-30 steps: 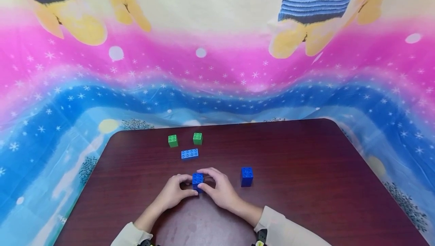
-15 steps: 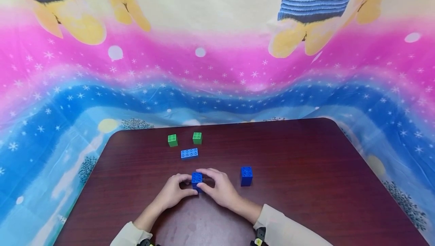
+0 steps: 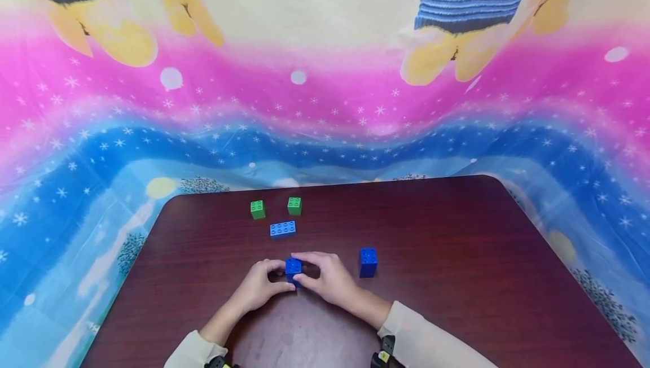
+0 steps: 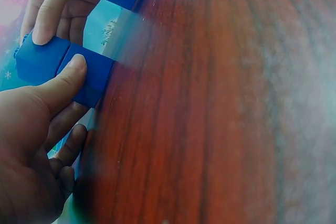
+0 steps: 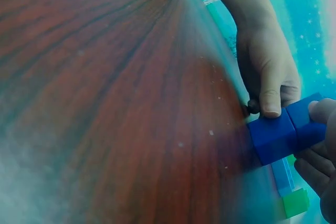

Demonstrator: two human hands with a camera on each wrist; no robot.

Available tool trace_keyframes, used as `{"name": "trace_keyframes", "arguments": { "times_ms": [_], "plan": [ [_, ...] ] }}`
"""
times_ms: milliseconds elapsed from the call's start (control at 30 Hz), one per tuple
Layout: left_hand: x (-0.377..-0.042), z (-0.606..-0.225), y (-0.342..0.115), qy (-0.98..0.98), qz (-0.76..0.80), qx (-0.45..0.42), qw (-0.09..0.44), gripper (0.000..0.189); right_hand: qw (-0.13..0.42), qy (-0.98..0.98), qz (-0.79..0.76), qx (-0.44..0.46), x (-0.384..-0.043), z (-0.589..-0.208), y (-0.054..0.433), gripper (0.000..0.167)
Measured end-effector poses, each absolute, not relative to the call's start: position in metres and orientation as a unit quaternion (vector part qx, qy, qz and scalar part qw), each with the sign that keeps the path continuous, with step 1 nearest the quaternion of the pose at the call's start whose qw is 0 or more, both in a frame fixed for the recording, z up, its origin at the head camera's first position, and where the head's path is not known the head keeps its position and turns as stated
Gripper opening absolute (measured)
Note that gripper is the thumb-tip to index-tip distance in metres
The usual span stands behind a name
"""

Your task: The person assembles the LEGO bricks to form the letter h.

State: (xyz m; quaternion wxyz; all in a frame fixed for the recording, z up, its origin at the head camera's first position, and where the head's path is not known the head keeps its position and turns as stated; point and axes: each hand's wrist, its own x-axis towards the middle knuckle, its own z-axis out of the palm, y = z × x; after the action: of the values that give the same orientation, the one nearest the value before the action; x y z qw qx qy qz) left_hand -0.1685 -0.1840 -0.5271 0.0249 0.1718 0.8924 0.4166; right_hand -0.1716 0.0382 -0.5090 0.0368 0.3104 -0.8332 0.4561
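Observation:
Two dark blue toy bricks are joined one on top of the other, standing near the front middle of the table in the head view. My left hand [image 3: 259,287] pinches the lower brick [image 4: 98,80], its thumb flat on the near side. The upper brick [image 4: 38,62] is pinched by my right hand [image 3: 332,281], thumb in front and fingers behind. Only a thin seam shows between the bricks in both wrist views. Apart from these, to the right, a second dark blue stack [image 3: 368,263] stands upright, touched by neither hand.
Behind my hands lies a lighter blue eight-stud brick [image 3: 282,229]. Farther back are two green bricks, a left one [image 3: 258,210] and a right one [image 3: 294,206], near the far edge of the dark wooden table [image 3: 457,277]. A patterned cloth [image 3: 325,91] hangs behind the table.

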Motion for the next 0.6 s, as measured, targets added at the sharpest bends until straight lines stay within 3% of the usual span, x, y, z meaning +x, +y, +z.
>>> {"name": "trace_keyframes", "arguments": {
  "times_ms": [600],
  "plan": [
    [-0.1680, -0.5264, -0.1842, 0.893, 0.417, 0.163, 0.032, 0.033, 0.031, -0.831, 0.456, 0.317, -0.1728, -0.5088, 0.0384, 0.044]
  ]
}}
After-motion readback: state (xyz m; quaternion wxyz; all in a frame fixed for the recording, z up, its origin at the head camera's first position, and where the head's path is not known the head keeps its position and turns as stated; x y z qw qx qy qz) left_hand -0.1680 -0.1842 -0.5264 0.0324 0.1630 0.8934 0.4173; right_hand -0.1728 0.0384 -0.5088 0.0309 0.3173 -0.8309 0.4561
